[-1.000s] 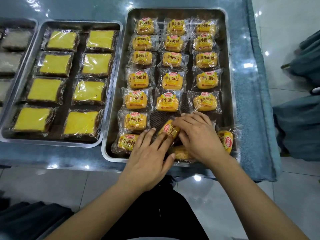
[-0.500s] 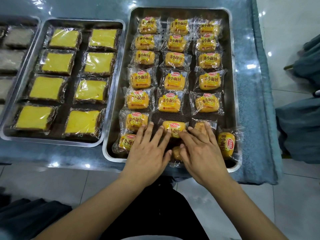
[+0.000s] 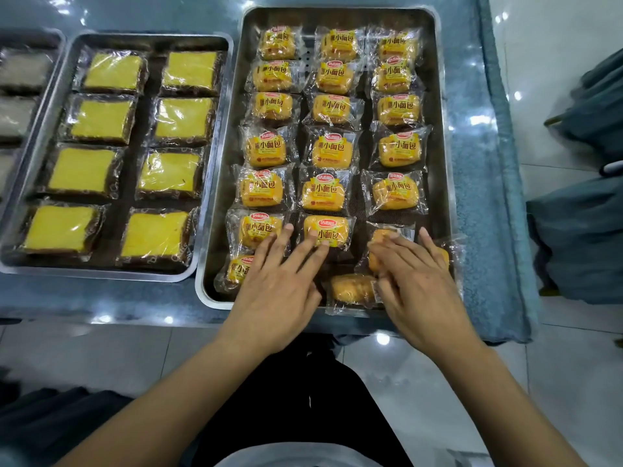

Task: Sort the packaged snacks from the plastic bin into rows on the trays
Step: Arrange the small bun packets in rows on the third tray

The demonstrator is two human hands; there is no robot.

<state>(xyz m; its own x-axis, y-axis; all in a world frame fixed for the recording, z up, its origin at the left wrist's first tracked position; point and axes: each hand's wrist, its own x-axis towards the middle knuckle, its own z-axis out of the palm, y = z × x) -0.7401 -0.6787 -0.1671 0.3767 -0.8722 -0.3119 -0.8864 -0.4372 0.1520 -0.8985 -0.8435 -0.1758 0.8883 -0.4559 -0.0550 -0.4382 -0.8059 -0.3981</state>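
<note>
The left grip (image 3: 279, 288) lies flat with fingers apart, its straight fingertips pressing a bun packet (image 3: 325, 232) in the middle column of the steel tray (image 3: 446, 146), in the sixth row from the far end. The right grip (image 3: 419, 284) is likewise spread, fingers laid over a right-column packet (image 3: 382, 235), while a loose packet (image 3: 352, 288) lies crosswise at the near rim by its thumb. Beside it on the blue bench (image 3: 101, 298), a second tray (image 3: 215, 156) holds wrapped yellow cake slices (image 3: 101, 121).

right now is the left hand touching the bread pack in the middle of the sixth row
Touching. The head view shows two fingertips of the left hand lying on the near edge of the bread pack.
</note>
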